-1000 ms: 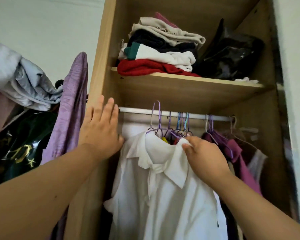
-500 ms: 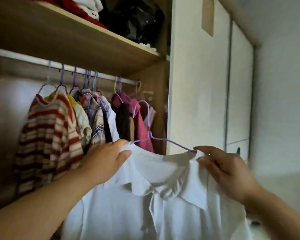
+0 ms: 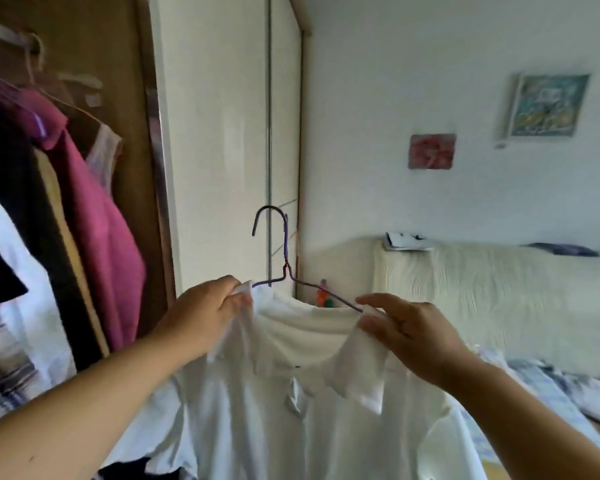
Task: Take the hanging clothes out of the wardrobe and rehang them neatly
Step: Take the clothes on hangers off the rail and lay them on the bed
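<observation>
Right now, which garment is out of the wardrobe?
The white shirt, on a purple hanger, held by the left hand and right hand; the pink top and black top hang inside the wardrobe.

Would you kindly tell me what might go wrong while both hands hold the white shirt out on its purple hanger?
1. The left hand and right hand seem to pinch the white shirt at its shoulders rather than the purple hanger, so the wire may slip out of the neck.
2. The left hand bunches the fabric, which may crease it.
</observation>
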Demonstrator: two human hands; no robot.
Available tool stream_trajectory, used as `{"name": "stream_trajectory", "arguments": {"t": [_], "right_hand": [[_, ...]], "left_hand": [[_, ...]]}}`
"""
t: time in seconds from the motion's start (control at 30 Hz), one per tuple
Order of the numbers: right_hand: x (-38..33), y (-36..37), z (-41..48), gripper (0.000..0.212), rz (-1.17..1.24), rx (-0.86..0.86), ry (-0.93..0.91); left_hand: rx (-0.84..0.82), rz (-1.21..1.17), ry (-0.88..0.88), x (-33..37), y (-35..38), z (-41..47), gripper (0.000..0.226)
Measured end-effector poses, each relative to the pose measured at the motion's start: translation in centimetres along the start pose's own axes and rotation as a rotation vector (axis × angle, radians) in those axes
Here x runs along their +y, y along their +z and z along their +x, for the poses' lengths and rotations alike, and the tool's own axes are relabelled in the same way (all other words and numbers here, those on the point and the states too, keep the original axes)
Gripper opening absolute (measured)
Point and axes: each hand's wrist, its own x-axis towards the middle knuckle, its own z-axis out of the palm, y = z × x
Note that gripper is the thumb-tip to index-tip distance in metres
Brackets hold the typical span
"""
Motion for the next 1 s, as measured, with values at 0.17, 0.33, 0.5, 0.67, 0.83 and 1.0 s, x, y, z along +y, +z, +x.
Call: {"name": "stream_trajectory", "arguments": {"t": [0.17,0.33,0.5,0.67,0.83,1.0], "right_hand": [[-0.8,-0.5,-7.1,0.032,-0.131,0.007,0.182],[-1.8,-1.9,-15.2,0.032,-0.239,-0.018,0.409],[-3.1,-3.0,-24.0,0.03,-0.279,-0.013,0.682],[-5.0,-5.7,-33.4,0.028,-0.317,0.018,0.893],[-8.4,-10.4,-43.9,0.025,-0.28,0.032,1.071],[-13.4,-15.3,-55.7,0.022,-0.292,0.004,1.26]], "left_hand": [[-0.209,-0.122,0.205,1.0,3.0,0.0,0.021],[-0.341,-0.182,0.479,5.7,6.0,-0.7,0.018],[-0.462,-0.215,0.638,12.0,9.9,-3.9,0.041],[-0.571,-0.25,0.808,19.2,12.3,-9.5,0.036],[-0.712,-0.305,0.938,27.1,12.9,-17.3,0.047],[-0.853,-0.318,1.058,35.8,12.6,-28.0,0.037]]}}
